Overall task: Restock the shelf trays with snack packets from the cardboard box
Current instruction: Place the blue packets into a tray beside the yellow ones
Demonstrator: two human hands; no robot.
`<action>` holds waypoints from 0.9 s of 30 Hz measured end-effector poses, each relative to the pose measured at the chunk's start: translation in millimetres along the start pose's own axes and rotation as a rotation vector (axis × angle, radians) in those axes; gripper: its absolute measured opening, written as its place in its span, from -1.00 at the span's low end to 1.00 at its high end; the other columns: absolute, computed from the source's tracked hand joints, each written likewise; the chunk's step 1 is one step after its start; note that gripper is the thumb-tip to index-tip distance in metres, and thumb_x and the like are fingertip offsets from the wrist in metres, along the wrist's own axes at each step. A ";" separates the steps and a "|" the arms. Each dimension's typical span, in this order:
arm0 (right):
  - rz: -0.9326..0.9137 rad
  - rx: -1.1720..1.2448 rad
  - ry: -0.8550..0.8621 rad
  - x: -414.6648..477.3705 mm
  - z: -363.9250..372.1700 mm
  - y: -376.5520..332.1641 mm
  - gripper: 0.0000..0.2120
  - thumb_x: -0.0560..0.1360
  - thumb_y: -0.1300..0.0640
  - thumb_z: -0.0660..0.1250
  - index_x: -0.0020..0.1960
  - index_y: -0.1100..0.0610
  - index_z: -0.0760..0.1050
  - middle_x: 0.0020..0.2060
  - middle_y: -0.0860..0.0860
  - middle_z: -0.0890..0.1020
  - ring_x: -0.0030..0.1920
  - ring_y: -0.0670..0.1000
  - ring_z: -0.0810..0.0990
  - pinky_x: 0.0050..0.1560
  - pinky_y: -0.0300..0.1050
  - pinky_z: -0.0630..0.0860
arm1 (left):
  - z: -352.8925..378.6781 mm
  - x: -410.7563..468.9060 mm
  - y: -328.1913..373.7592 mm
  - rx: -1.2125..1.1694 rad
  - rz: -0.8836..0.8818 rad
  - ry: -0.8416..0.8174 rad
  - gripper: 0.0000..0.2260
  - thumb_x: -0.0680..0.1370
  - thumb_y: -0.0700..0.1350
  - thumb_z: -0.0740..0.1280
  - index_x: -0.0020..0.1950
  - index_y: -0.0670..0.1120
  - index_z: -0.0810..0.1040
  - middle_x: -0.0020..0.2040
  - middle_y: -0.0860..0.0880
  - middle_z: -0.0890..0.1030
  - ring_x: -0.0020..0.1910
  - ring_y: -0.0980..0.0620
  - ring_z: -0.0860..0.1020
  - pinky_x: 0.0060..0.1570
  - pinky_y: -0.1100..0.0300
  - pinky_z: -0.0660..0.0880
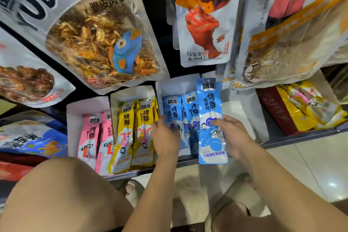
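Three white shelf trays stand side by side on the low shelf. The left tray (75, 111) holds pink packets (88, 137), the middle tray (131, 92) yellow packets (143, 132), the right tray (177, 84) blue packets (190, 113). My right hand (231, 135) grips one long blue packet (211, 111) by its right edge, held upright in front of the right tray. My left hand (165, 137) rests on the blue packets standing in that tray, fingers curled on the leftmost one. No cardboard box is in view.
Large snack bags hang above: a crab bag (98, 39), a drumstick bag (201, 24), others at right. A red box with yellow packets (308, 107) sits on the shelf at right. My bare knee (62, 194) and slippered feet (131, 190) are on the tiled floor below.
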State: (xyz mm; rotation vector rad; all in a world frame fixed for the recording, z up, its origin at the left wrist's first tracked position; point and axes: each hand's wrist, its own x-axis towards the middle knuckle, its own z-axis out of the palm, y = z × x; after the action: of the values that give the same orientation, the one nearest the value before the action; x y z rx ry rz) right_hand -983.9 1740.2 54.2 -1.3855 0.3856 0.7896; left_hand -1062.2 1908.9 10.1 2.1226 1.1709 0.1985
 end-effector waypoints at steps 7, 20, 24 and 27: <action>0.023 -0.094 -0.036 17.2 42.7 13.6 -0.82 0.45 0.25 0.50 0.04 0.19 0.62 -0.13 0.16 0.75 -0.06 0.27 0.73 0.06 0.37 0.61 | -16.0 10.2 -24.8 -0.031 0.042 -0.110 -0.58 0.56 -0.11 0.40 0.40 0.08 0.43 0.19 -0.01 0.58 0.14 -0.07 0.60 0.05 -0.12 0.62; -0.075 -0.414 0.143 73.4 106.5 59.3 -0.50 0.47 0.15 0.53 0.36 0.23 0.50 -0.09 0.02 0.64 -0.07 0.05 0.61 -0.01 -0.12 0.52 | -16.5 24.2 -46.8 0.010 0.098 -0.182 -0.54 0.62 -0.17 0.31 0.51 0.07 0.38 0.16 -0.08 0.53 0.07 0.02 0.55 -0.02 0.27 0.48; -0.087 -0.522 0.169 75.9 105.9 66.9 -0.48 0.52 0.16 0.48 0.43 0.22 0.45 -0.07 0.00 0.62 -0.02 0.03 0.60 0.14 -0.11 0.52 | -14.5 25.6 -50.0 0.026 0.110 -0.200 -0.54 0.62 -0.15 0.32 0.51 0.09 0.37 0.17 -0.05 0.53 0.08 0.01 0.55 0.10 0.14 0.58; -0.104 -0.643 0.150 72.2 103.5 65.4 -0.44 0.55 0.10 0.45 0.48 0.19 0.39 0.20 0.08 0.66 0.17 0.07 0.63 0.20 -0.12 0.49 | -12.5 26.0 -49.6 0.043 0.112 -0.192 -0.54 0.62 -0.12 0.33 0.51 0.11 0.36 0.14 -0.03 0.52 0.08 0.00 0.55 0.09 0.08 0.60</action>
State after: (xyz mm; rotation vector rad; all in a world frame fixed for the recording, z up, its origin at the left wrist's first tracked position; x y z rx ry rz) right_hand -999.8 1858.6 -22.9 -2.0557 0.1731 0.7563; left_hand -1086.6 1953.2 -17.0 2.1926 0.9535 0.0190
